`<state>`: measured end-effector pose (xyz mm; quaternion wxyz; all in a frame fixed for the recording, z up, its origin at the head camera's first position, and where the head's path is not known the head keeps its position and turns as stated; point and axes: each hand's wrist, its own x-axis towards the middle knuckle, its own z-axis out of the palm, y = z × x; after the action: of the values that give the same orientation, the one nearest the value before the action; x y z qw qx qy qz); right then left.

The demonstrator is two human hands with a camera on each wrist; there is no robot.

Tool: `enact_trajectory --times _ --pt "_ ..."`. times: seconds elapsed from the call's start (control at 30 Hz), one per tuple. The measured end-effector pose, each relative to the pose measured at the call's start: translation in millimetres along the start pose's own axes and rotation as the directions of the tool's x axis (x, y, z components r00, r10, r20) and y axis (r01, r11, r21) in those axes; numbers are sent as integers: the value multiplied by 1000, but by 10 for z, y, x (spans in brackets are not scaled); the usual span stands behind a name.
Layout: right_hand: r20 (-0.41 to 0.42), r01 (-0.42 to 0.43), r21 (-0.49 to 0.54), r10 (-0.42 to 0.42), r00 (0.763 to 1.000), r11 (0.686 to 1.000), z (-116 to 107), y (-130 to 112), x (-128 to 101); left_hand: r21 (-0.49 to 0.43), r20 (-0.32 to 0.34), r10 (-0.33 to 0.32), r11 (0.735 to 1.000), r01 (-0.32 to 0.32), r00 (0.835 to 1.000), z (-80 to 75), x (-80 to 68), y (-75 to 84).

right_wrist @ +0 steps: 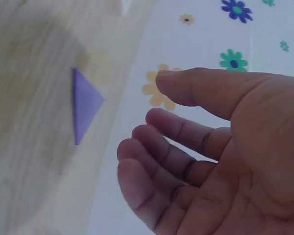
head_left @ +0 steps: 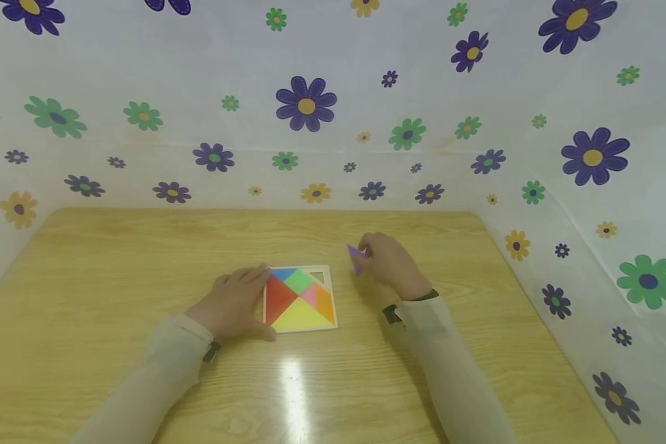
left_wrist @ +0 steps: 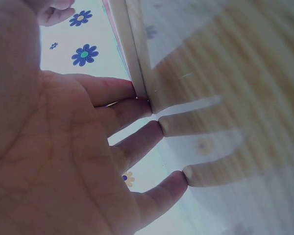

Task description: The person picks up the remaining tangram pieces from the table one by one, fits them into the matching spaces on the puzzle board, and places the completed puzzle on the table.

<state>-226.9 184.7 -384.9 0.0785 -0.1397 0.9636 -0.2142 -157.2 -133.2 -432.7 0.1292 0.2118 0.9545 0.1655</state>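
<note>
A square tangram tray (head_left: 333, 308) holds red, blue, green, pink, orange and yellow pieces, with a bare triangular recess at its upper right corner. Along the tray's left side lies my left hand (head_left: 233, 302), its thumb by the near corner. In the left wrist view, its fingers (left_wrist: 137, 147) reach down to the tabletop, and the nearest ones meet the tray's edge. A purple triangle (right_wrist: 87, 106) lies on the table to the right of the tray. My right hand (head_left: 388, 262) hovers over it with loosely bent fingers; the right wrist view shows space between fingertips and piece.
The wooden table (head_left: 116, 259) runs back to a white flower-printed cloth (head_left: 244, 74), which stands behind it and along both sides. Light reflects off the tabletop near the front.
</note>
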Motion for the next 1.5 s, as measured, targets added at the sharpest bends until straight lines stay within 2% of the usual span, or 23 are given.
enact_trajectory --times 0.23,0.33,0.57,0.87,1.17,1.5 --pt "102 -7 -79 15 995 997 96 43 53 0 -5 -6 1000 6 1000 19 -4 -30" --pt "119 -4 -101 16 993 995 130 48 55 3 -8 -2 1000 2 1000 16 -6 -30" --pt "118 15 -169 5 993 985 173 57 52 12 -5 7 1000 -7 1000 -9 -10 -10" --pt "109 20 -188 0 994 982 195 52 49 7 -4 6 1000 -6 1000 -18 -24 4" --pt "91 39 -262 -15 996 964 231 55 73 28 -13 18 999 -18 1000 -4 -14 -9" --pt "150 19 -231 17 989 973 159 43 38 35 -15 22 999 -22 1000 32 -8 -37"
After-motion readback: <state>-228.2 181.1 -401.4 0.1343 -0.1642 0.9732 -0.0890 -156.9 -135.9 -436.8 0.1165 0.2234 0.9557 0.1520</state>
